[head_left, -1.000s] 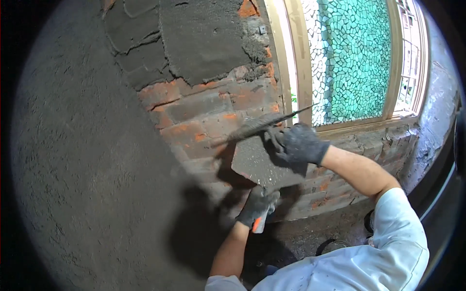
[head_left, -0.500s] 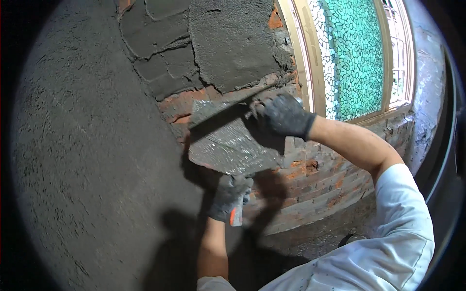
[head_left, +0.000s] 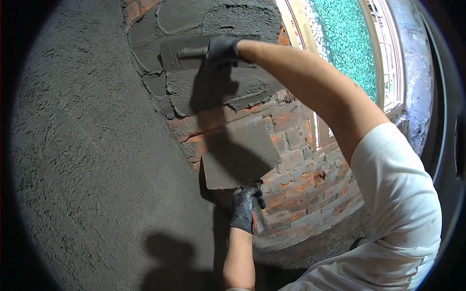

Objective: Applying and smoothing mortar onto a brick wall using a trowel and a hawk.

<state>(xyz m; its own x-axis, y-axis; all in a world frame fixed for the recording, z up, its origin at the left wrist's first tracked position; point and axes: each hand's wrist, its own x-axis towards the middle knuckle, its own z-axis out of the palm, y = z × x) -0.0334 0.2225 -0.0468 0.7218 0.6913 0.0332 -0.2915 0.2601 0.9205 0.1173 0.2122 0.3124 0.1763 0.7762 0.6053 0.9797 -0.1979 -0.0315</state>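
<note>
My right hand [head_left: 222, 51], in a dark glove, is closed round the handle of a plastering trowel [head_left: 170, 57]. The long flat blade lies against the grey mortar patch [head_left: 180, 92] on the upper wall. Lower down, my left hand [head_left: 246, 204], also gloved, grips a plasterer's hawk [head_left: 259, 148] from below; part of its reddish handle shows beside the glove. The hawk's square plate is tilted, grey and thinly smeared, with the shadow of my right arm across it. My left fingers are partly hidden under the plate.
Bare brickwork [head_left: 296, 182] shows below the mortar patch and around the hawk. A wall coated in grey mortar [head_left: 97, 145] stands at the left, meeting the brick in a corner. At the right is a window [head_left: 349, 48] with green patterned glass and a pale frame.
My right hand has moved the trowel up and left, from the hawk to the mortar patch. The wet mortar heap on the hawk's plate is gone. My left hand shifted slightly right and down.
</note>
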